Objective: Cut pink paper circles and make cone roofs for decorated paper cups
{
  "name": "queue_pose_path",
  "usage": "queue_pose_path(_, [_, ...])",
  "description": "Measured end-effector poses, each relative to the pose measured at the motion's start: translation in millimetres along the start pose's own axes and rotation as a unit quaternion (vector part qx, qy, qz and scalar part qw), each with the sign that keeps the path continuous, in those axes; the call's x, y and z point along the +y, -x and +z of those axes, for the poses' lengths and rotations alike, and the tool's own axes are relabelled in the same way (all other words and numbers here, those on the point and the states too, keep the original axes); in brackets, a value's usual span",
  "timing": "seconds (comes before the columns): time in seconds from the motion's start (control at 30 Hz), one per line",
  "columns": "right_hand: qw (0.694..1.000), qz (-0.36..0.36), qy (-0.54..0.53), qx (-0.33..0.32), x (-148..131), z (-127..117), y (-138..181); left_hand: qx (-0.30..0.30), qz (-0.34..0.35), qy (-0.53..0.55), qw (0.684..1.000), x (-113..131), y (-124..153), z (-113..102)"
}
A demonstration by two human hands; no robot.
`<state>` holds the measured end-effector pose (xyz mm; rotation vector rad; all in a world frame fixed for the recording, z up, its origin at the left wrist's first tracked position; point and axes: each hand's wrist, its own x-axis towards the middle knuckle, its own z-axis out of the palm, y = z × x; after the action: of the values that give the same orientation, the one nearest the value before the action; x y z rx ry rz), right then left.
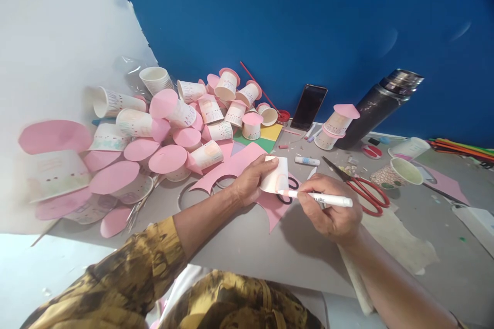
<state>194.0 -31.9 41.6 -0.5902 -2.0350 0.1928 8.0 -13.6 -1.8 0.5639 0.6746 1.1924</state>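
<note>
L hand (250, 182) clamped on white cup (275, 174) above bench (239, 252), in from near edge, R hand (330, 211) pinching marker (332, 199) w/ tip at cup wall: brace cup, min. pressure, turn cup approx. w/ curve.

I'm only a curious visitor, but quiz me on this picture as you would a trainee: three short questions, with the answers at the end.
1. What does the right hand hold?
2. True or false: the red-handled scissors lie on the table, in neither hand.
3. What holds the white paper cup? A) the right hand; B) nothing; C) the left hand.

Key: 1. A white marker; 2. True; 3. C.
</note>
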Motion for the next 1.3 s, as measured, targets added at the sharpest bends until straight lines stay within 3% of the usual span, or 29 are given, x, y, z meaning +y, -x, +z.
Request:
queue_pose_path(0.3, [1.000, 0.022, -0.008, 0.001, -1.1, -1.0, -0.4, 0.006, -0.002, -0.002, 1.000, 2.1, 1.5, 1.9])
queue_pose_path(0.57, [0.992, 0.062, 0.025, 0.108, 8.0, -6.0, 2.7, -0.019, -0.020, 0.033, 0.999, 0.6, -0.7, 0.5])
queue_pose_path(0.7, [0.996, 0.037, 0.021, 0.075, 6.4, -4.6, 1.0, -0.002, -0.016, 0.012, 1.000, -1.2, 0.2, -0.2])
queue_pose_path(0.87, [0.999, 0.033, 0.010, 0.037, 2.6, -2.0, -2.0, -0.034, -0.010, 0.017, 0.999, -0.4, 2.8, 1.1])
queue_pose_path(1.13, [0.992, 0.036, 0.076, 0.096, 3.6, -3.1, -0.7, -0.062, -0.008, 0.023, 0.998, 1.6, 3.2, 2.9])
queue_pose_path(1.3, [0.995, 0.031, 0.056, 0.073, 1.7, -2.4, -1.3, -0.063, -0.011, 0.009, 0.998, 0.4, 3.1, 1.4])
